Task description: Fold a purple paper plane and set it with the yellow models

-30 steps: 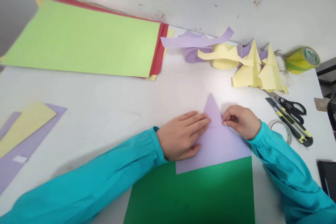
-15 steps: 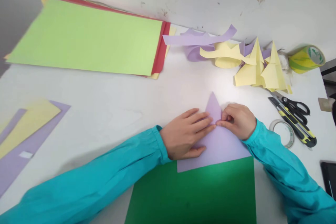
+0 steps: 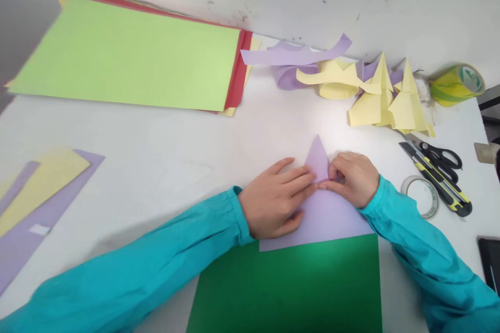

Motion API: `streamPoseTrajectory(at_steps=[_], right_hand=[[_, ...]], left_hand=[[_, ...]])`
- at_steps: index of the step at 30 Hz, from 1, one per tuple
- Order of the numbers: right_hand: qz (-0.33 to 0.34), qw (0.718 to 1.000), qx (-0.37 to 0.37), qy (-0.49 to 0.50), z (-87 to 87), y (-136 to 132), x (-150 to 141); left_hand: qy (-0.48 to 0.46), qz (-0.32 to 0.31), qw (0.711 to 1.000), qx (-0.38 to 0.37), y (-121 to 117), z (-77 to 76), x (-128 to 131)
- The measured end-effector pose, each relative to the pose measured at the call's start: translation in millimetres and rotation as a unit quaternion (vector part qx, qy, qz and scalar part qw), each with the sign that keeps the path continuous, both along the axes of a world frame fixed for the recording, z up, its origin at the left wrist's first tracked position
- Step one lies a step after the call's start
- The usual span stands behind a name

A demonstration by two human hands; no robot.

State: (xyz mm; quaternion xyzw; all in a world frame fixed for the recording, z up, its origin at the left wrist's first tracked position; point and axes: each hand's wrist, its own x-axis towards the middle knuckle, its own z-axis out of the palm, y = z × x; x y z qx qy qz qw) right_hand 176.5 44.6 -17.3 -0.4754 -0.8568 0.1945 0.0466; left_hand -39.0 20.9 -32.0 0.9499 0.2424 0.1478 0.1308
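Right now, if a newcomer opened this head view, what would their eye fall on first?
Probably the big light green sheet, atop the paper stack at upper left. Next, right of centre, the left hand lies across a pointed lilac paper and the right hand touches its right side, near the tip. At the upper right, peaked yellow paper shapes stand out.
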Motion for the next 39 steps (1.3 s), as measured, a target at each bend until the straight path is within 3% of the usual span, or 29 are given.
streamPoseTrajectory(at_steps=[17,25,33,39], right_hand=[[0.017,0.995,-0.061,0.076,-0.8,8,10],[-0.011,0.992,-0.085,0.098,-1.9,7,15],[-0.030,0.996,-0.060,0.058,-1.7,7,12],[-0.095,0.991,-0.067,0.071,-2.2,4,6]], left_hand=[[-0.097,-0.023,0.992,0.077,7,-1.2,-8],[-0.104,-0.046,0.990,0.089,9,-4.6,-10],[-0.078,-0.056,0.991,0.092,2,-7.6,-8],[-0.089,-0.068,0.991,0.076,6,-8.5,-9]])
